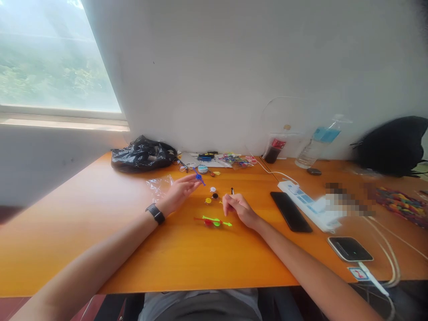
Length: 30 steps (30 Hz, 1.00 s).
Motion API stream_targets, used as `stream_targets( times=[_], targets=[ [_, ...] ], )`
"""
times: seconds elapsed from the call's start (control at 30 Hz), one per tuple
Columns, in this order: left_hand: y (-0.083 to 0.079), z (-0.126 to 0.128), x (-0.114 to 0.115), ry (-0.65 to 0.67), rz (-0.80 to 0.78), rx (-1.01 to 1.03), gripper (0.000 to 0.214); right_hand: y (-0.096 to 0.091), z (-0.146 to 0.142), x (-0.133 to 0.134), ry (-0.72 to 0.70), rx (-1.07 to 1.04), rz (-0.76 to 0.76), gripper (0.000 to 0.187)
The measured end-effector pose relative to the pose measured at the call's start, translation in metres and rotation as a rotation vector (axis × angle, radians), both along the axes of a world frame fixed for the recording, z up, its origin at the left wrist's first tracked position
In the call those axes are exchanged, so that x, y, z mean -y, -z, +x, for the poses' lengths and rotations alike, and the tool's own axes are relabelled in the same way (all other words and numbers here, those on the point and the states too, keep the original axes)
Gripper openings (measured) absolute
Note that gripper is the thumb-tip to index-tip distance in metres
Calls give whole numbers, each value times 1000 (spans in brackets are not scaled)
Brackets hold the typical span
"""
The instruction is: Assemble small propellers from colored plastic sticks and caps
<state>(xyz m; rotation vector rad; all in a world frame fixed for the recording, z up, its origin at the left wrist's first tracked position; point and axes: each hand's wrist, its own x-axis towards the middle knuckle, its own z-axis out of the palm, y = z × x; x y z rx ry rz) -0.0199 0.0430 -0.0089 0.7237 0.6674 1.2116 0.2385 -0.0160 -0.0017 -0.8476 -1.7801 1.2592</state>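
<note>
My left hand (182,191), wearing a black wristband, holds a blue plastic arrow spinner (199,177) at its fingertips, just above the table. Curled fingers on my right hand (240,209) point down at the tabletop; what they grip, if anything, is hidden. A thin yellow tip (220,203) shows at their left side, and a small black arrow (232,191) sticks out behind them. Between my hands lie small round bases in white (213,189), black (215,196) and yellow (208,201). Nearer to me are a bright green arrow spinner (217,221) and a red one (207,222), close together.
A clear plastic wrapper (157,189) lies beside my left hand. A black plastic bag (142,154) sits at the back left. On the right are a black phone (290,211), a white power strip (306,203), two bottles and a charging device (350,248) with cables.
</note>
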Motion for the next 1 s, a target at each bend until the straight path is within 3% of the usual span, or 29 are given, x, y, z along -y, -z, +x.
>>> stream_targets(
  times=[0.27, 0.4, 0.5, 0.73, 0.8, 1.0],
  targets=[
    [-2, 0, 2, -22, 136, 5, 16, 1, -1, -1, -14, 1, -4, 69],
    [-1, 1, 2, -59, 63, -95, 25, 2, -1, -1, 1, 47, 23, 66],
    [5, -1, 1, -123, 55, -299, 36, 2, -1, -1, -4, 79, 48, 65],
    [12, 0, 7, -250, 462, -910, 32, 1, -6, 1, 42, 144, 95, 55],
    [14, 2, 9, -223, 589, -960, 28, 5, -8, -1, 122, 148, 98, 47],
    [20, 4, 13, -93, 790, -1040, 41, 12, -4, -10, 286, 135, 281, 54]
  ],
)
